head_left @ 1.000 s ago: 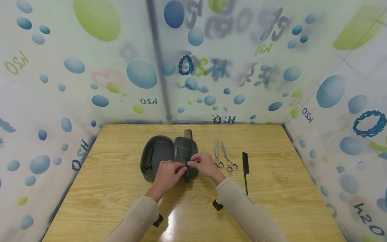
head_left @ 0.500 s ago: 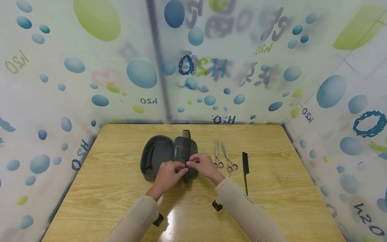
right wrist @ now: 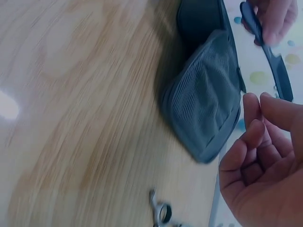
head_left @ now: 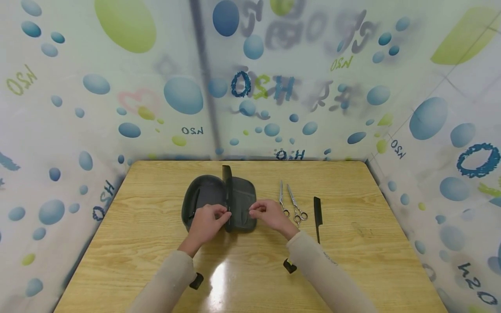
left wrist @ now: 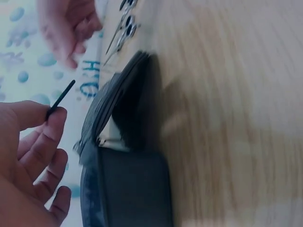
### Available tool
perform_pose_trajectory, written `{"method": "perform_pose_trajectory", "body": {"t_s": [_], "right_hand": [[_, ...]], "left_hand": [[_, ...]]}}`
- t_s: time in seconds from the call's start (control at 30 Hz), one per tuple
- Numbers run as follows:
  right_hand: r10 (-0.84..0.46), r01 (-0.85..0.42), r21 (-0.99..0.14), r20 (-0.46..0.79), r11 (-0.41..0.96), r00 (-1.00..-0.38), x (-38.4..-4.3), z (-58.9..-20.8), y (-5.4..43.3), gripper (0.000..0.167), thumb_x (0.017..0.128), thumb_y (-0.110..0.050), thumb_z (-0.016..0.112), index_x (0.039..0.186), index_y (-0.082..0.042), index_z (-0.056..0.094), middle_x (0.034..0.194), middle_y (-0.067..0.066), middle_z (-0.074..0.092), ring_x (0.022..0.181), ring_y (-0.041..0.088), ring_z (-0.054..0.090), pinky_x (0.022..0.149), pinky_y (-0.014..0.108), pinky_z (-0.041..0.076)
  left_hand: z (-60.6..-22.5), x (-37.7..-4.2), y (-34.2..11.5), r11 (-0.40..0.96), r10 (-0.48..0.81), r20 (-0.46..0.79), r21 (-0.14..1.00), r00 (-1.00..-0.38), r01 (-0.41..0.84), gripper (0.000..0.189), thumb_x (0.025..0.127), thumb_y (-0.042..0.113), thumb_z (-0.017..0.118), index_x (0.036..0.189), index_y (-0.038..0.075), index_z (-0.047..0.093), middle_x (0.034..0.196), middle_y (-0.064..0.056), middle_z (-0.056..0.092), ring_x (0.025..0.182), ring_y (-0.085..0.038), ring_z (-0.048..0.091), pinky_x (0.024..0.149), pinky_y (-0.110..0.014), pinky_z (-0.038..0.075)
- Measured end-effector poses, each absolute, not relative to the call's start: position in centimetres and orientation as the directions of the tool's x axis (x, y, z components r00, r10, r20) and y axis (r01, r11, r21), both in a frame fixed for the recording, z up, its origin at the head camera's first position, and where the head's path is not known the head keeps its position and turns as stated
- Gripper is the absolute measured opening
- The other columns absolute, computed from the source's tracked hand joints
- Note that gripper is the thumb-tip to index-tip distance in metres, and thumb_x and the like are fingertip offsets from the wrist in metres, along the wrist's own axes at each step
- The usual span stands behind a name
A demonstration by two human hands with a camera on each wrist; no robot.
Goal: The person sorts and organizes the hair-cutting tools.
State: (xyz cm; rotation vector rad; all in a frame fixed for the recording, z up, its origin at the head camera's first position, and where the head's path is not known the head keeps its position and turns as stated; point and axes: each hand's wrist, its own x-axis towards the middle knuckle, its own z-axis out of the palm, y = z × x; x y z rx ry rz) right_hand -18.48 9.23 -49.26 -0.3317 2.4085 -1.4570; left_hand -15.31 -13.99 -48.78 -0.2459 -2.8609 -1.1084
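Observation:
My left hand (head_left: pixel 207 221) pinches a black comb (head_left: pixel 226 174) between thumb and index finger, holding it above the middle of an opened dark grey zip case (head_left: pixel 245 195). In the right wrist view the comb (right wrist: pixel 283 78) shows its toothed end and rounded handle; the left wrist view catches it edge-on as a thin dark bar. Beside the case's right edge is my right hand (head_left: pixel 270 214), fingers loosely curled, thumb and index tips close together with nothing visible between them. A ribbed pocket (right wrist: pixel 203 94) lines the right half of the case.
Two pairs of haircutting scissors, one (head_left: pixel 281 195) left of the other (head_left: pixel 293 200), lie right of the case. Farther right is a black tail comb (head_left: pixel 318 213), its tail partly behind the right sleeve. Patterned walls border the wooden table (head_left: pixel 129 226).
The right hand has let go of the comb and moved slightly right. With the comb, the left hand has shifted left from over the case's right half to its middle.

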Motion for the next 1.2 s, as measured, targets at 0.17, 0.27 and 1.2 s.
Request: {"method": "perform_pose_trajectory", "body": {"t_s": [0.17, 0.27, 1.2], "right_hand": [[-0.305, -0.017, -0.869, -0.155, 0.494, -0.94, -18.6, -49.6, 11.4, 0.017, 0.094, -0.019, 0.064, 0.104, -0.008, 0.071, 0.09, 0.006, 0.073, 0.092, 0.033, 0.067, 0.069, 0.026, 0.049], [-0.271, -0.015, -0.854, -0.148, 0.52, -0.951, -18.7, -49.9, 12.9, 0.019, 0.094, -0.018, 0.064, 0.107, -0.006, 0.071, 0.088, 0.004, 0.073, 0.09, 0.029, 0.069, 0.068, 0.026, 0.05], [-0.055, 0.044, -0.728, -0.111, 0.685, -0.992, -17.7, -51.1, 24.1, 0.023, 0.096, -0.019, 0.061, 0.111, -0.003, 0.068, 0.099, 0.012, 0.07, 0.086, 0.022, 0.064, 0.068, 0.028, 0.049]], "left_hand": [[-48.3, -15.6, -15.9, 0.746, 0.092, 0.079, 0.654, -0.993, 0.121, 0.017, 0.09, 0.03, 0.069, 0.097, 0.016, 0.075, 0.091, 0.0, 0.075, 0.083, -0.016, 0.068, 0.073, -0.037, 0.053], [-47.9, -15.7, -16.9, 0.767, 0.08, 0.045, 0.635, -0.996, 0.09, 0.018, 0.091, 0.029, 0.068, 0.096, 0.013, 0.075, 0.086, 0.0, 0.074, 0.072, -0.014, 0.064, 0.065, -0.033, 0.051], [-47.5, -17.1, -19.6, 0.839, 0.068, -0.183, 0.542, -0.981, -0.043, 0.023, 0.094, 0.026, 0.063, 0.087, 0.008, 0.075, 0.068, -0.001, 0.064, 0.059, -0.013, 0.052, 0.057, -0.029, 0.041]]}}
